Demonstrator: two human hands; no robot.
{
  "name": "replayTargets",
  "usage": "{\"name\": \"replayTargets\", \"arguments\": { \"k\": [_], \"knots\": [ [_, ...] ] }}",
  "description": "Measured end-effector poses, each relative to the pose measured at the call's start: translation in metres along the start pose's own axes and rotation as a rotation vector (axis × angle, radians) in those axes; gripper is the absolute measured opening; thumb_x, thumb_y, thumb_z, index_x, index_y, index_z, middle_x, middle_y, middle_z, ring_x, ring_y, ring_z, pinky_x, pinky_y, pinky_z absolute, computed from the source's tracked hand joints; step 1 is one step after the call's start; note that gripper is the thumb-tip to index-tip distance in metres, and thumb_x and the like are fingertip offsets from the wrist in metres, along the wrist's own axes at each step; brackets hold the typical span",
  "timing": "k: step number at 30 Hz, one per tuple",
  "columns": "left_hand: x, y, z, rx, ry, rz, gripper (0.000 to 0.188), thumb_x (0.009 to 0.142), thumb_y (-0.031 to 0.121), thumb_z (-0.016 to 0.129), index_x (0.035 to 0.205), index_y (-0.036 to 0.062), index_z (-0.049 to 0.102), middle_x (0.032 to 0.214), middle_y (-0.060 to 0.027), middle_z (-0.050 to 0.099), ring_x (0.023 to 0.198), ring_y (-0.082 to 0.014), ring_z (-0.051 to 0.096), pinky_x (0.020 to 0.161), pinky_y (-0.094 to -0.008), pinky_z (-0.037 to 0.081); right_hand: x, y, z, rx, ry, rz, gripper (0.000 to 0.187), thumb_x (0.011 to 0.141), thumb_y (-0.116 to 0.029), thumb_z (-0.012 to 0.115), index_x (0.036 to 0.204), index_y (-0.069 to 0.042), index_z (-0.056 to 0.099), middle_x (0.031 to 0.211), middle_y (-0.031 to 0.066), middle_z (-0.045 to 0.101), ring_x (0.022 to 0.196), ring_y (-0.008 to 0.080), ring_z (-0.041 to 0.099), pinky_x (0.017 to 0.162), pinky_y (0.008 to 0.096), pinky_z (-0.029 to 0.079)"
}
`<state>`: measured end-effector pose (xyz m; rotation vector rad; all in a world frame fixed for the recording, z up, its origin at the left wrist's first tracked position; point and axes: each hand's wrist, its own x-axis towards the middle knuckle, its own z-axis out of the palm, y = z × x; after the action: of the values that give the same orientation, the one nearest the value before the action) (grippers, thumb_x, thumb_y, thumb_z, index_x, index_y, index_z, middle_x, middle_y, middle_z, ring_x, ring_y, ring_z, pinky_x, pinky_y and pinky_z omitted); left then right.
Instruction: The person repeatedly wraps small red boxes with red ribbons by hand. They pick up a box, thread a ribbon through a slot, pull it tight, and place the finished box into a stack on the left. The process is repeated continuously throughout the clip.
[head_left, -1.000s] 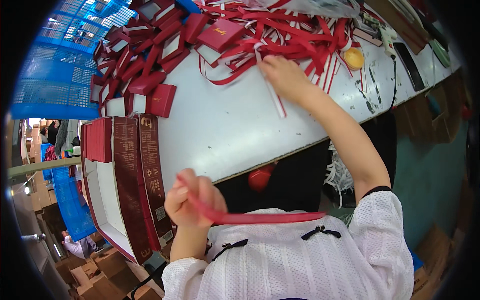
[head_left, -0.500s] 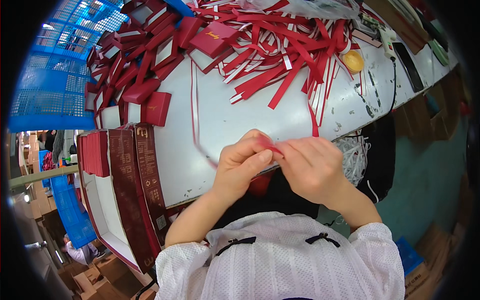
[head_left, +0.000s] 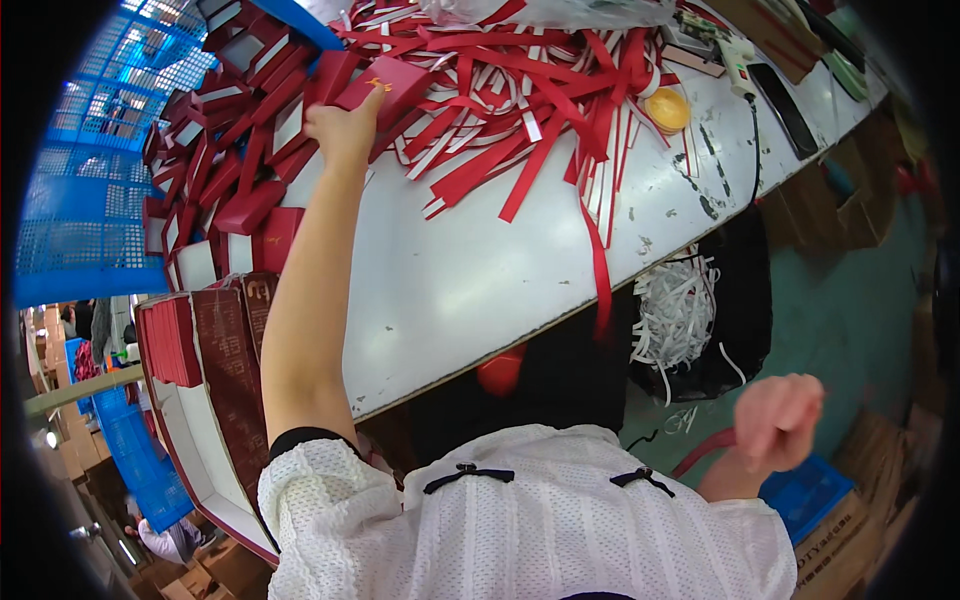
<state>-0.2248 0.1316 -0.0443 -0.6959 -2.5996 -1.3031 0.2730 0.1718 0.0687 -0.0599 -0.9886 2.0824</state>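
My left arm stretches far across the table, and my left hand (head_left: 345,130) is closed on a small red gift box (head_left: 405,85) with gold lettering on its lid. One finger lies on the lid and the thumb is at the near side. My right hand (head_left: 780,420) is curled up, off to the right beyond the table edge and slightly blurred. A red ribbon (head_left: 703,450) trails from it toward my body. Beside the gift box spreads a heap of red and white ribbon strips (head_left: 540,100). One red strip (head_left: 600,270) hangs over the table's front edge.
Many red boxes (head_left: 250,205) are piled at the left, against blue plastic crates (head_left: 80,220). A large dark red carton (head_left: 225,370) stands at the table's left end. A yellow round tub (head_left: 667,110) sits at right. A black bag holds white strips (head_left: 675,310).
My hands have parted from in front of my body. The left has gone far forward onto the gift box; the right has swung out to the right with the red ribbon. The view has shifted slightly.
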Motion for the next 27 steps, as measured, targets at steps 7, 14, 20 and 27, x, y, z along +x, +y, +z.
{"name": "replayTargets", "arguments": {
  "k": [7, 14, 20, 27],
  "knots": [
    [-0.153, 0.131, -0.025, 0.061, -0.889, 1.022, 0.023, 0.073, 0.008, 0.052, 0.096, 0.0082, 0.056, 0.101, -0.0073, 0.054, 0.088, -0.0247, 0.052, 0.075, -0.0377, 0.042, -0.007, 0.017, -0.011, -0.164, 0.186, 0.097, 0.024, 0.091, -0.02, 0.043, 0.082, 0.002, 0.048, 0.057, 0.0121, 0.05, 0.035, 0.0118, 0.04, 0.034, 0.0203, 0.032],
    [-0.147, 0.125, -0.03, -0.089, -0.911, 1.296, 0.021, 0.068, 0.009, 0.055, 0.088, 0.0098, 0.056, 0.093, -0.0053, 0.055, 0.078, -0.021, 0.054, 0.067, -0.0347, 0.044, -0.003, 0.007, -0.014, -0.247, 0.109, 0.007, 0.025, 0.091, -0.02, 0.041, 0.081, 0.002, 0.048, 0.059, 0.012, 0.05, 0.039, 0.0116, 0.042, 0.036, 0.02, 0.033],
    [-0.009, 0.195, -0.069, 0.034, 0.02, 1.162, 0.013, 0.076, -0.003, 0.046, 0.087, 0.0008, 0.051, 0.082, -0.0192, 0.053, 0.078, -0.0386, 0.051, 0.067, -0.0413, 0.041, -0.015, 0.001, -0.03, -0.296, 0.173, -0.01, 0.025, 0.091, -0.02, 0.042, 0.082, 0.002, 0.049, 0.06, 0.012, 0.051, 0.043, 0.0113, 0.043, 0.038, 0.02, 0.033],
    [0.045, 0.083, -0.06, 0.407, -0.059, 0.827, 0.032, 0.073, 0.009, 0.053, 0.105, 0.0051, 0.051, 0.091, -0.0219, 0.055, 0.084, -0.0389, 0.053, 0.073, -0.0452, 0.043, -0.022, 0.013, -0.027, -0.51, 0.118, -0.017, 0.029, 0.088, -0.023, 0.048, 0.081, 0.005, 0.052, 0.065, 0.015, 0.056, 0.043, 0.0123, 0.045, 0.039, 0.0215, 0.036]
  ]
}}
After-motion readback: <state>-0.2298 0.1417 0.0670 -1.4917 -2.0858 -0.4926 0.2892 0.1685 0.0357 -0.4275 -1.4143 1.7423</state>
